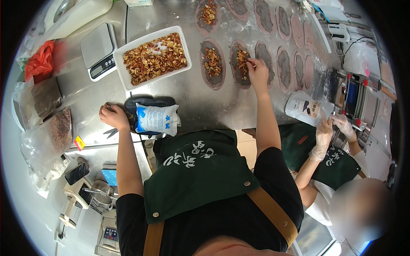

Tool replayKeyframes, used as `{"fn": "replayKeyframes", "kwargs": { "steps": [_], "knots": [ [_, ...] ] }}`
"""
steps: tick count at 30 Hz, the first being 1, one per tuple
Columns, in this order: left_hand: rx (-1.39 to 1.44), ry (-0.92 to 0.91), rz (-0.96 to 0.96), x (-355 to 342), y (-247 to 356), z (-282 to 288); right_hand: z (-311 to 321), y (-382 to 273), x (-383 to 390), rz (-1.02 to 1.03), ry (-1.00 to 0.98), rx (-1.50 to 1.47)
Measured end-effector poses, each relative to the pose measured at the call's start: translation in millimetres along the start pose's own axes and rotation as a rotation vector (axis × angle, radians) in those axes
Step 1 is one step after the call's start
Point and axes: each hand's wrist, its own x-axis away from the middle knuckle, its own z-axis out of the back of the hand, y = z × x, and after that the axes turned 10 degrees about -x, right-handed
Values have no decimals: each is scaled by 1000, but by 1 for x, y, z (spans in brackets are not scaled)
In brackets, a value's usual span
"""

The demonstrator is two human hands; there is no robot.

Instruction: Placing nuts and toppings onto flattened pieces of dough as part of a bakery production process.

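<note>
My right hand (257,70) is over an oval piece of pinkish dough (234,78) spread with grey paste. Its fingertips are pinched at the strip of chopped nuts and dried fruit (242,63) lying along the middle. The dough oval to its left carries a similar nut strip (212,63). My left hand (114,117) rests on the steel table near its front edge, fingers loosely bent and nothing visible in them. Beside it lie dark-handled scissors (112,132) and a white and blue packet (157,119) on a dark cloth or bag. A white tray (184,47) holds more nut mix.
Several more dough ovals (283,68) lie in two rows, mostly with grey paste. A kitchen scale (98,47) stands left of the tray. At the right, a co-worker's gloved hands (323,134) hold a white pouch (304,109) near a machine with rollers (356,98).
</note>
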Motion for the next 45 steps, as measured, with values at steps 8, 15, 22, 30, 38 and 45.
{"fn": "replayKeyframes", "kwargs": {
  "steps": [8,15,22,30,38,45],
  "knots": [
    [19,18,-18,0,1,1,-3,11,0,-53,8,64],
    [17,3,-9,0,1,1,0,1,-1,-35,48,39],
    [12,1,-19,0,0,2,-7,-32,12,97,-195,113],
    [16,6,-8,0,1,1,-5,-20,15,97,-141,170],
    [44,-2,17,-1,3,6,-20,-78,-1,175,-77,-100],
    [62,-24,37,0,6,7,-92,-174,-10,490,-421,-117]
  ]
}}
